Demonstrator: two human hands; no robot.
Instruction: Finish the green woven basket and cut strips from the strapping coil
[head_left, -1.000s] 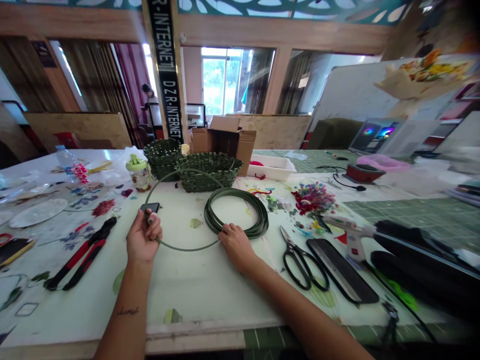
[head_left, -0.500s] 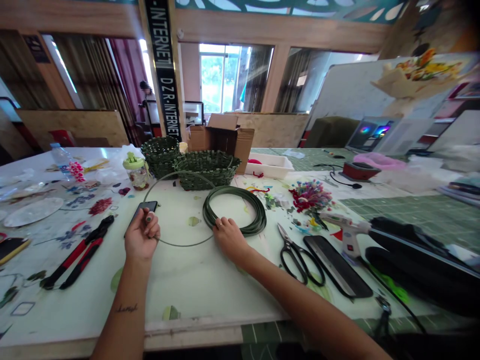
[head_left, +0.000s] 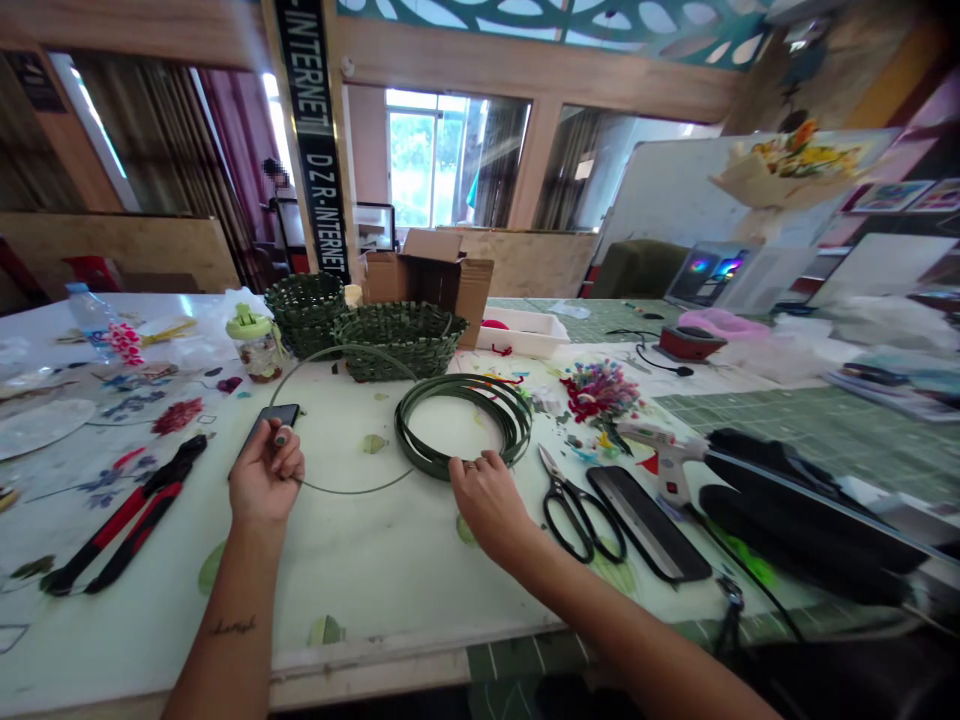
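My left hand (head_left: pixel 266 475) rests near the middle of the white table (head_left: pixel 390 570), with its fingers curled around a black phone (head_left: pixel 271 420). A thin green wire ring (head_left: pixel 352 490) lies flat on the table, and its left side runs close to that hand. My right hand (head_left: pixel 487 500) sits at the near edge of a coil of flat dark green strip (head_left: pixel 457 425). Its fingertips are at the coil, but no clear grip shows.
Behind the ring stand two woven green baskets (head_left: pixel 397 340) and a cardboard box (head_left: pixel 427 275). Black scissors (head_left: pixel 574 515) and a hot glue gun (head_left: pixel 664 460) lie to the right, red-handled pliers (head_left: pixel 127 515) to the left. A person (head_left: pixel 274 175) stands far back.
My right hand has lifted back from the coil toward the near side, and the coil's loops look looser and more spread. The whole view has shifted, with the table appearing further left.
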